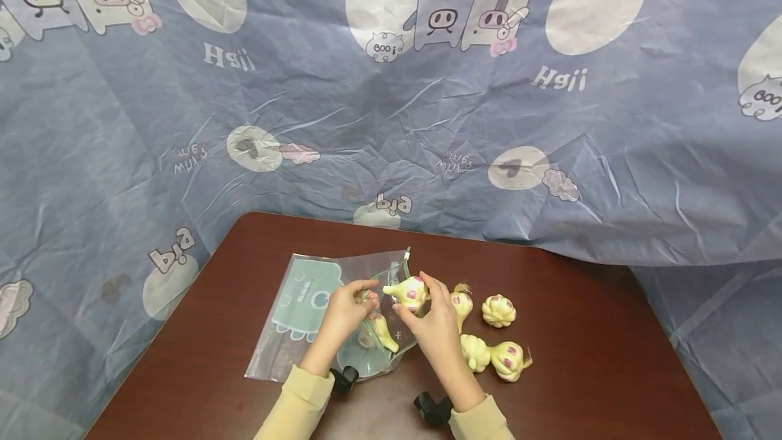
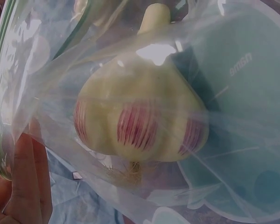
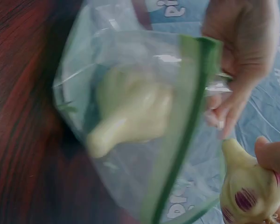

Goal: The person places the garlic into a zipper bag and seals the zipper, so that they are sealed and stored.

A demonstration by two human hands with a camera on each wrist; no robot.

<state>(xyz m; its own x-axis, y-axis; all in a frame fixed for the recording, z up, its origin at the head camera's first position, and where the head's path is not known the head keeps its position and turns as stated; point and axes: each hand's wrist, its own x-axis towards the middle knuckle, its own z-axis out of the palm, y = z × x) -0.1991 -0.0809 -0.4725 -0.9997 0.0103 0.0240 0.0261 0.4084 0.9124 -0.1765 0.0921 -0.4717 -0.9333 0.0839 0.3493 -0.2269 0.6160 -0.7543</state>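
Observation:
A clear zip bag (image 1: 302,294) with a pale-green printed figure lies on the table, its green-edged mouth facing right. My left hand (image 1: 345,311) pinches the bag's rim, and in the right wrist view the mouth is parted. Inside the bag rests a garlic bulb (image 2: 140,116), cream with purple streaks, seen through the plastic. My right hand (image 1: 436,323) holds another garlic bulb (image 1: 412,294) between thumb and fingers at the bag's mouth, stem pointing left toward the left hand. In the right wrist view this held bulb is just outside the green rim.
Several more garlic bulbs lie right of the right hand, among them one (image 1: 499,311) at the far right and one (image 1: 508,361) nearer me. The brown table (image 1: 586,345) ends at a blue patterned cloth (image 1: 330,100). Black wrist cameras sit under both wrists.

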